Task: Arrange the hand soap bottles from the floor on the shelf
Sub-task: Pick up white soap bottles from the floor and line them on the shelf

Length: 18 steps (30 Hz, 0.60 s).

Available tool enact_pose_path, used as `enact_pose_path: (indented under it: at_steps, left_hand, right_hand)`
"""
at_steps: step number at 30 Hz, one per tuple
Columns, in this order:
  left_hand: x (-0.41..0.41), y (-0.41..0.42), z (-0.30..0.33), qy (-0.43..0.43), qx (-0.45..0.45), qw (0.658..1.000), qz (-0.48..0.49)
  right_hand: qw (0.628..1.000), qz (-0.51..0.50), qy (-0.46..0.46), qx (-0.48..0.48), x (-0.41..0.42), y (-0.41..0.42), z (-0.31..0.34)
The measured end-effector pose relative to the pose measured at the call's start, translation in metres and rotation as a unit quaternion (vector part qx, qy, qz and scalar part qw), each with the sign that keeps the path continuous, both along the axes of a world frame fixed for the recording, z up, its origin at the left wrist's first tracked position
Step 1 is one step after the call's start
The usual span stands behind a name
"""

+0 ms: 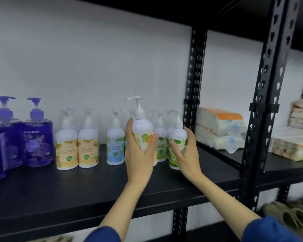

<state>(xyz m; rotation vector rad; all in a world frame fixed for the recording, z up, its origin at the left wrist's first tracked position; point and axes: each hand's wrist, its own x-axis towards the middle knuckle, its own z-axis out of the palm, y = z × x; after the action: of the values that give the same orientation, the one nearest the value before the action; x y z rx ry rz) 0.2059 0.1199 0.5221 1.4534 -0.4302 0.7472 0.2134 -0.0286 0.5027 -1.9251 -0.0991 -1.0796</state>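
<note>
My left hand [138, 152] grips a white pump bottle with an orange and green label [143, 131], held just above the black shelf [77, 186]. My right hand [187, 151] wraps around a white bottle with a green label [177, 137] standing at the right end of the row. Two yellow-label bottles [77, 149] and a blue-label bottle [115, 145] stand to the left, and more green-label bottles [160, 137] stand behind my hands. Two large purple pump bottles [37, 133] stand at the far left.
Black perforated uprights [194, 84] [266, 102] bound the shelf on the right. Beyond them lie wrapped tissue packs [220, 130] and stacked packs [294, 145]. A white wall backs the shelf. Bare shelf surface shows in front of the bottles.
</note>
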Motion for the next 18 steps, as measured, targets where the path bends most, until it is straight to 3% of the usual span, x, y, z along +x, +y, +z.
enact_pose_path:
  at_steps: [10,14,18]
  left_hand:
    - [0.023,-0.034,-0.014,0.036,0.074,0.996,-0.035]
    - [0.022,-0.029,-0.015,0.001,0.135,0.991,-0.027]
    - [0.021,-0.028,-0.016,-0.006,0.134,0.991,-0.024]
  right_hand:
    - [0.997,0.034,0.070,0.000,0.012,-0.024,-0.005]
    - [0.997,0.014,0.077,0.015,0.008,-0.027,-0.006]
    - [0.995,-0.005,0.103,-0.004,0.006,-0.026,-0.006]
